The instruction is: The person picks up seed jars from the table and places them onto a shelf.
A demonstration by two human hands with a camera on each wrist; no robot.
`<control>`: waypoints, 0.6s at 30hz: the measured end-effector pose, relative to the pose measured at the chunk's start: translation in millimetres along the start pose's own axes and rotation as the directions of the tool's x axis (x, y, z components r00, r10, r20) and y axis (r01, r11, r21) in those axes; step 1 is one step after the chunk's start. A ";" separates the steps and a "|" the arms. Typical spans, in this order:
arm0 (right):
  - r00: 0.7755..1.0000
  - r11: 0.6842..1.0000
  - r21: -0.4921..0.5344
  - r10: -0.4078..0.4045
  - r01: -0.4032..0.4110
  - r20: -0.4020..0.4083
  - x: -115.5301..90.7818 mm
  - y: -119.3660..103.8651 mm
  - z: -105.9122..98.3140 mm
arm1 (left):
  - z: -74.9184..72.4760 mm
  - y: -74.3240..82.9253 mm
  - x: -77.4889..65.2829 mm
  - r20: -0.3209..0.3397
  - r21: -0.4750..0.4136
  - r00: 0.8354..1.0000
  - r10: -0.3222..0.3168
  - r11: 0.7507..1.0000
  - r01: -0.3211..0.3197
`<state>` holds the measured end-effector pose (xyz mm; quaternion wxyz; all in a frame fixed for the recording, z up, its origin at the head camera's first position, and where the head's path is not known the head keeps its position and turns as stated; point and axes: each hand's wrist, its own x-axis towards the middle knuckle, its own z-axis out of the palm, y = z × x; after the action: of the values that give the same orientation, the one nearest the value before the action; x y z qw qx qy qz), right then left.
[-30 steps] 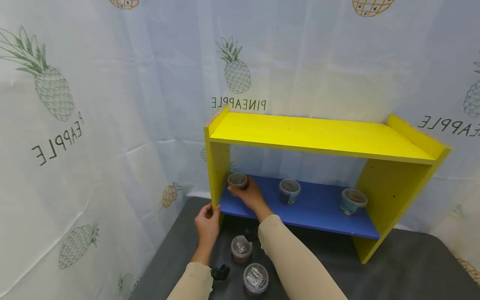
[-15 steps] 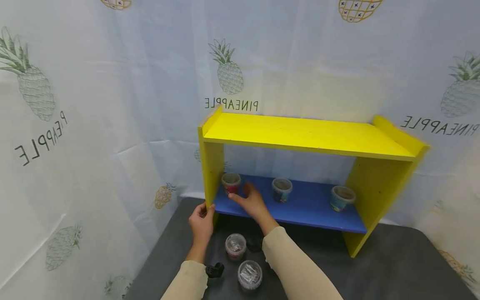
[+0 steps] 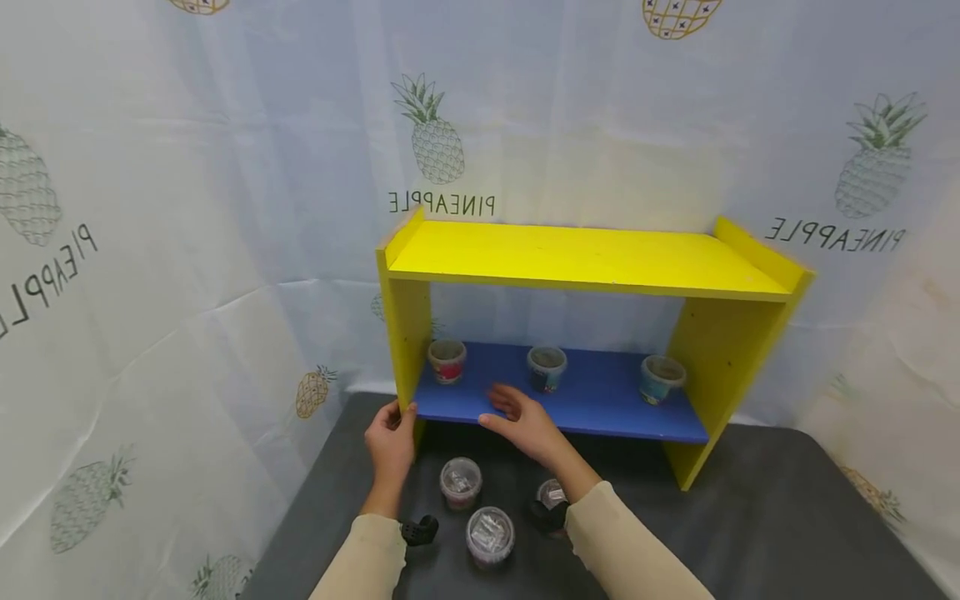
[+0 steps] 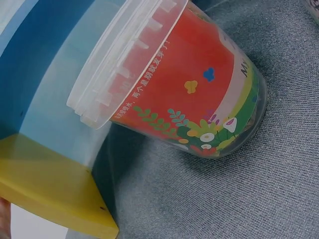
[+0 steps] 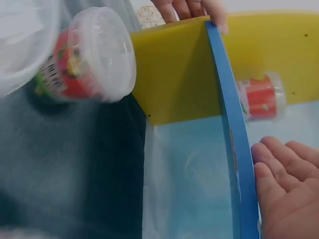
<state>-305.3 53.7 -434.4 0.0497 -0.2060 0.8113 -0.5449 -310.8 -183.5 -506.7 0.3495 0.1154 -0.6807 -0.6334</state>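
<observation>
A yellow shelf unit (image 3: 585,258) with a blue lower board (image 3: 480,404) stands on the dark table. My left hand (image 3: 392,442) grips its left side panel by the front corner of the blue board. In front of the board, my right hand (image 3: 528,425) is held with fingers extended, holding nothing. At the board's left end a red-labelled plastic cup (image 3: 447,367) stands upright, close to the side panel. A dark-blue cup (image 3: 546,379) is in the middle and a light-blue cup (image 3: 657,388) at the right end.
Below the board, lidded clear cups stand on the cloth-covered table: one at the left (image 3: 461,483), one nearer me (image 3: 490,536), and one partly hidden by the right wrist camera (image 3: 552,494). A white pineapple-print curtain (image 3: 300,208) hangs behind and at the left.
My right hand has let go of the red-labelled cup and drawn back toward me and rightward. The cup stays on the board. The left hand keeps its grip while the head view shifts right.
</observation>
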 end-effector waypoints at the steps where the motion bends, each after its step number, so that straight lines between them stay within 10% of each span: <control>1: 1.000 1.000 -0.005 -0.010 0.010 0.000 -6.0 2.3 -4.0 | 0.5 -0.1 0.4 -0.002 -0.002 1.000 0.001 1.000 -0.001; 18: 0.992 0.982 -0.150 0.108 -0.116 -0.061 -111.4 96.7 -24.9 | 0.8 0.8 -3.0 0.009 -0.001 1.000 -0.010 1.000 0.010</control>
<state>-238.6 149.6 -527.9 0.0431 -0.1491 0.8621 -0.4824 -308.8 -180.9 -506.9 0.3435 0.1158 -0.6812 -0.6360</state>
